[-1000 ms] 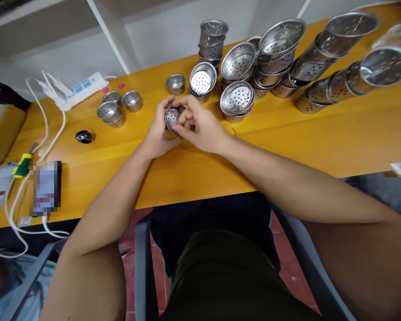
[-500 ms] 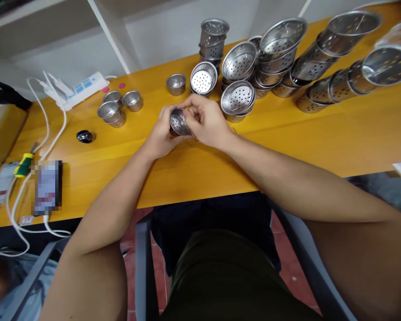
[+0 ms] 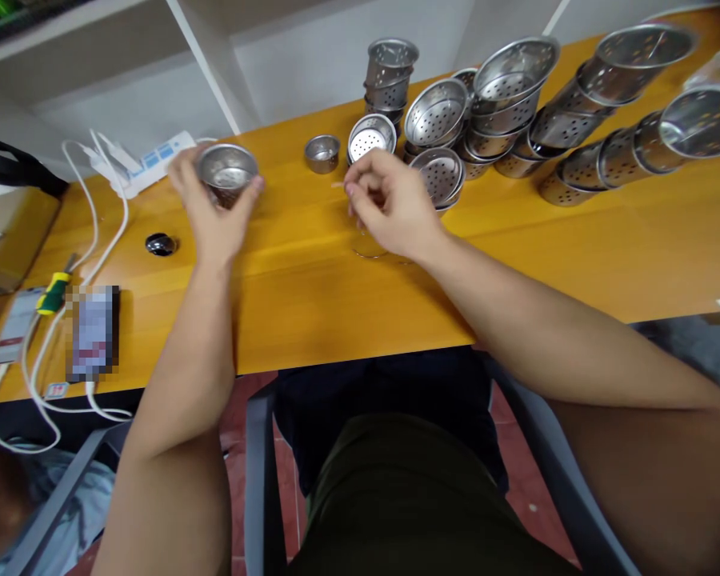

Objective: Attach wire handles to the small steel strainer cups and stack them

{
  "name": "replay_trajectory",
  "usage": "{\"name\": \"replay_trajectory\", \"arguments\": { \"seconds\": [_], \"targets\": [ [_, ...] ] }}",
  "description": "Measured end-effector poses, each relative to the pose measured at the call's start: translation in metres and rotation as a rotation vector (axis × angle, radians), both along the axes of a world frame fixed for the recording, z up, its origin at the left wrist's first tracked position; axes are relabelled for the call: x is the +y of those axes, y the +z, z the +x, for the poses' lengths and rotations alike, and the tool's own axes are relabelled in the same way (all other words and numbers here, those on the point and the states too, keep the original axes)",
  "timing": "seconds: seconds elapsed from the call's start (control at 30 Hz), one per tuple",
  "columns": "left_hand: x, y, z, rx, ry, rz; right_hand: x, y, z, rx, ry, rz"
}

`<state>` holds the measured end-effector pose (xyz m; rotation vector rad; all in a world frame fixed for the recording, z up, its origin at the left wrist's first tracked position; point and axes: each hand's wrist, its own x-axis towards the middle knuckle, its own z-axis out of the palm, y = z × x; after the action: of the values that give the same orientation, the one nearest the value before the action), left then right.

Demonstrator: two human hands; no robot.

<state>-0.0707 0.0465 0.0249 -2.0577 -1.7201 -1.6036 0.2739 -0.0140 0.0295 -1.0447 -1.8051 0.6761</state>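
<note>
My left hand point(image 3: 213, 200) is wrapped round a small round metal strainer cup point(image 3: 228, 178), its open mouth facing up, above the left part of the table. The small cups that stood there are hidden behind hand and cup. My right hand point(image 3: 396, 200) has its fingers pinched together, in front of a shiny perforated cup point(image 3: 372, 136). What the fingertips hold, if anything, I cannot make out. Thin curved wire point(image 3: 369, 255) shows just below that hand. A single small metal cup point(image 3: 322, 154) stands between the two hands, farther back.
Leaning stacks of perforated metal cups point(image 3: 507, 96) fill the back right of the wooden table point(image 3: 336, 312). To the left are a power strip point(image 3: 156, 164) with white cables, a shiny black object point(image 3: 161, 244), a green-and-yellow screwdriver point(image 3: 54, 294) and a phone point(image 3: 94, 332).
My left hand has moved left and back with the strainer cup, away from my right hand. My right hand has come off the cup and shifted slightly right.
</note>
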Motion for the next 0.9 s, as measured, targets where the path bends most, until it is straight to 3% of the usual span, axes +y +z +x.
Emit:
{"name": "replay_trajectory", "arguments": {
  "seconds": [0.03,0.1,0.23,0.53,0.73,0.9],
  "targets": [
    [0.001,0.006,-0.012,-0.007,0.127,0.098,0.002,0.001,0.005,-0.145,0.028,-0.02],
    [0.002,0.015,-0.032,-0.023,0.247,0.103,0.004,0.002,0.011,-0.384,0.076,-0.055],
    [0.004,0.013,-0.052,-0.132,0.29,-0.031,0.006,-0.001,0.013,-0.576,0.11,-0.118],
    [0.051,-0.028,-0.117,-0.237,0.183,-0.175,0.013,-0.021,0.014,-0.495,0.13,-0.097],
    [0.052,-0.029,-0.123,-0.142,0.208,-0.216,0.014,-0.023,0.015,-0.477,0.126,-0.084],
    [0.053,-0.029,-0.124,-0.184,0.187,-0.281,0.015,-0.023,0.013,-0.476,0.127,-0.078]
  ]
}}
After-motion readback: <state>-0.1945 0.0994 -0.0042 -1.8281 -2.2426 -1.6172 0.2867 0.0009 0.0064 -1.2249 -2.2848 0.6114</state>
